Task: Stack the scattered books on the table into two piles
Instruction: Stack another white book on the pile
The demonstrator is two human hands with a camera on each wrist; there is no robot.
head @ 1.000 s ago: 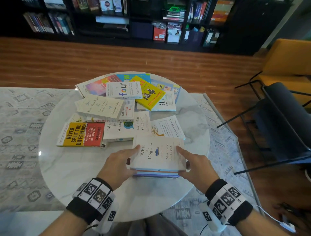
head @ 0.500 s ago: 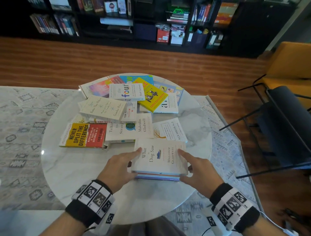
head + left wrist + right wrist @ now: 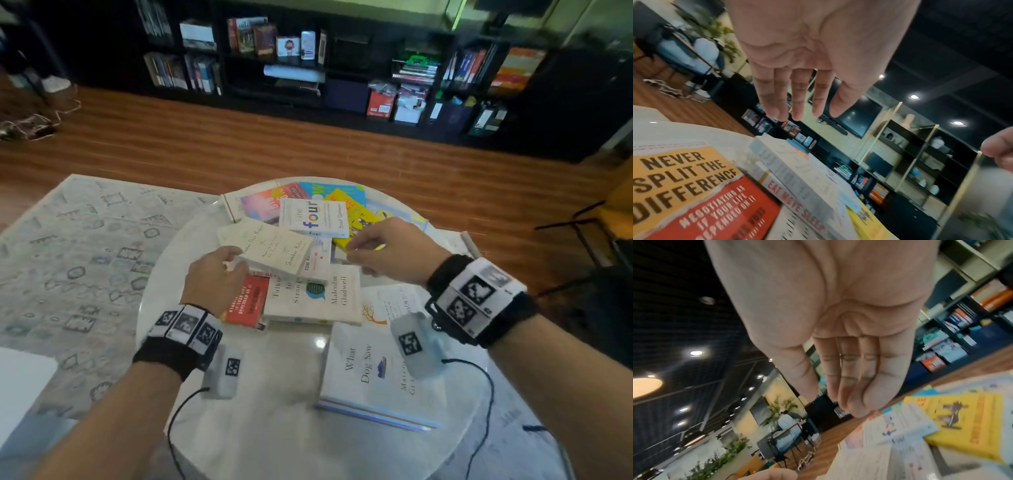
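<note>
Several books lie scattered across the far half of the round marble table (image 3: 267, 428). My left hand (image 3: 219, 277) (image 3: 797, 97) hovers with straight fingers at the left corner of a cream book (image 3: 270, 246) (image 3: 789, 164), which tops "Eat Move Sleep" (image 3: 789, 199), and holds nothing. "Never Split the Difference" (image 3: 246, 301) (image 3: 684, 178) lies under that wrist. My right hand (image 3: 383, 250) (image 3: 849, 378) is empty above the yellow book (image 3: 359, 222) (image 3: 962, 418), beside "the four" (image 3: 313, 217) (image 3: 898, 423). "What the Dog Saw" (image 3: 373, 370) tops a small pile near me.
"Talking to Strangers" (image 3: 318, 294) lies between my hands and the near pile. A dark chair frame (image 3: 589, 246) stands to the right of the table. A patterned rug (image 3: 68, 257) covers the floor at left, and black bookshelves (image 3: 308, 68) line the far wall.
Both hands have let go of the "What the Dog Saw" pile and moved forward over the scattered books. The view has dropped closer to the table.
</note>
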